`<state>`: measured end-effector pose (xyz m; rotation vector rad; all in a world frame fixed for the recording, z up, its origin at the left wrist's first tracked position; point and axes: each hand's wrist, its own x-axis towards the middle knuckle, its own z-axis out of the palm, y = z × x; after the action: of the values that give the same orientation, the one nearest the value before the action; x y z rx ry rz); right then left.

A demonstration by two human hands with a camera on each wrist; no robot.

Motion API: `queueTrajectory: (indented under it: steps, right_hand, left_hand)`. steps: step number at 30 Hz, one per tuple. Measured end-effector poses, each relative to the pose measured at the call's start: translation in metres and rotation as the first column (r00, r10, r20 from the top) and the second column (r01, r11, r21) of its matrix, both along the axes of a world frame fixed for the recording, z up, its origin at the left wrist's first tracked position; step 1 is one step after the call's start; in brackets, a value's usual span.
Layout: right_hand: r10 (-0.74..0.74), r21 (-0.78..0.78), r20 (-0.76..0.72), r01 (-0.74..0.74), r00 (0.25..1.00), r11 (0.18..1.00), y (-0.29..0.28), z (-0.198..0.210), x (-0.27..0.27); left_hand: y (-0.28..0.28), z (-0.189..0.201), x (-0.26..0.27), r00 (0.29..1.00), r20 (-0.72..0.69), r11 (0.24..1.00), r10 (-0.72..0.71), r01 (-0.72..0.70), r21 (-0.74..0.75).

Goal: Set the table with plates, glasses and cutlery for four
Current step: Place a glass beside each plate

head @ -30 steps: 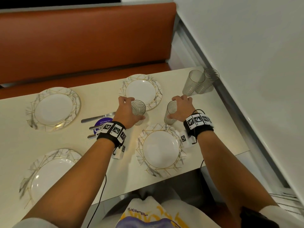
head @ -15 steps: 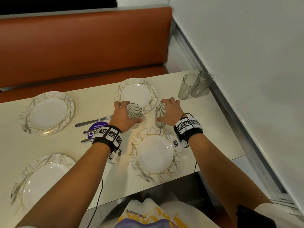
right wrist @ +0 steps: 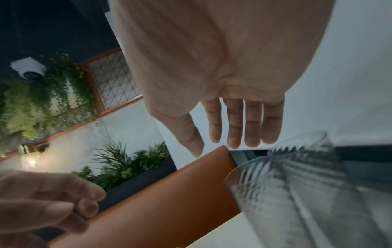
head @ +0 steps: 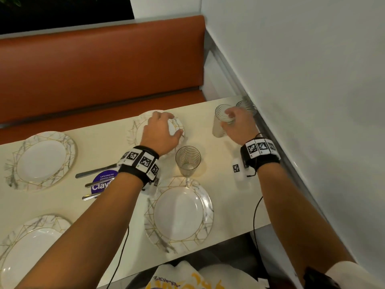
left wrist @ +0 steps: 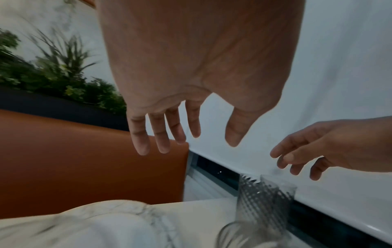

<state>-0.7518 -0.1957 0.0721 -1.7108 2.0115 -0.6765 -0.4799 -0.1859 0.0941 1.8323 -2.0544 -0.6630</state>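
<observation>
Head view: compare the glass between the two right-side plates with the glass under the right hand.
The middle glass stands alone between the far plate and the near plate. The corner glass stands beside another glass by the wall. The middle glass is in full view, while the right hand hovers over the corner glass and partly hides it, without gripping it. Both are clear, ribbed, mouth up and look empty.

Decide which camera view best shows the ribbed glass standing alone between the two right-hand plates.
The head view: the ribbed glass stands upright there, whole, rim and base visible, between two plates. The left wrist view catches only a blurred rim at the bottom edge. The right wrist view does not show it.
</observation>
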Motion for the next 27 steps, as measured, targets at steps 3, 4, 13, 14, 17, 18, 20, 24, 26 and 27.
queueTrajectory:
  steps: [3, 4, 13, 14, 17, 18, 20, 24, 26, 27]
  right_hand:
    - [-0.045, 0.021, -0.129, 0.048, 0.991, 0.999, -0.018, 0.001, -0.037]
    - [-0.035, 0.045, -0.182, 0.044, 0.983, 0.998, -0.022, 0.0, -0.046]
    - [0.133, 0.26, -0.381, -0.032, 0.915, 0.965, -0.053, -0.016, -0.075]
    - [0.141, 0.29, -0.38, -0.027, 0.914, 0.957, -0.058, -0.02, -0.085]
    - [0.177, 0.317, -0.373, -0.054, 0.911, 0.947, -0.061, -0.023, -0.081]
    - [0.178, 0.316, -0.37, -0.056, 0.912, 0.947, -0.063, -0.024, -0.082]
    - [0.165, 0.308, -0.365, -0.048, 0.916, 0.95, -0.065, -0.026, -0.082]
    - [0.127, 0.293, -0.361, -0.017, 0.924, 0.956, -0.067, -0.023, -0.08]
    - [0.104, 0.293, -0.37, 0.01, 0.923, 0.956, -0.066, -0.019, -0.077]
    - [0.085, 0.282, -0.373, 0.026, 0.924, 0.959, -0.065, -0.015, -0.075]
  left_hand:
    - [-0.022, 0.003, -0.049, 0.996, -0.003, 0.995, -0.092, 0.092, 0.029]
    - [-0.028, 0.003, -0.066, 0.993, 0.01, 0.992, -0.12, 0.119, 0.041]
    - [-0.082, -0.014, -0.167, 0.886, 0.297, 0.93, -0.355, 0.305, 0.203]
    - [-0.09, -0.019, -0.182, 0.864, 0.328, 0.92, -0.381, 0.319, 0.228]
    - [-0.098, -0.025, -0.185, 0.82, 0.387, 0.901, -0.422, 0.334, 0.276]
    - [-0.101, -0.027, -0.188, 0.81, 0.392, 0.895, -0.435, 0.343, 0.286]
    - [-0.103, -0.033, -0.193, 0.804, 0.389, 0.89, -0.449, 0.363, 0.277]
    - [-0.105, -0.037, -0.195, 0.836, 0.361, 0.909, -0.414, 0.357, 0.216]
    - [-0.104, -0.033, -0.192, 0.854, 0.335, 0.915, -0.398, 0.344, 0.211]
    - [-0.103, -0.029, -0.189, 0.868, 0.316, 0.921, -0.383, 0.331, 0.206]
